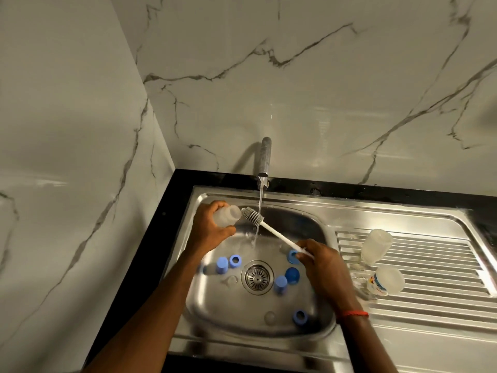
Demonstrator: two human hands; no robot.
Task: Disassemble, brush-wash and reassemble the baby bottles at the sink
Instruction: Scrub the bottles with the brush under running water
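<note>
Bottle body (227, 216) is being gripped by left hand (212, 230) at drain's (257, 277) 11 o'clock, mouth being aimed at bottle brush (252, 215), likely for insertion. Its handle is being pinched by right hand (320, 262) at 3 o'clock, bristles being wetted under running tap (265, 160).

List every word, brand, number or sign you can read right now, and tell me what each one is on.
No text is legible in the head view.
Lower bottle on the drainboard: coloured print on its side, too blurred to read.
Upper bottle, held bottle in the left hand, and brush: no markings visible.
</note>
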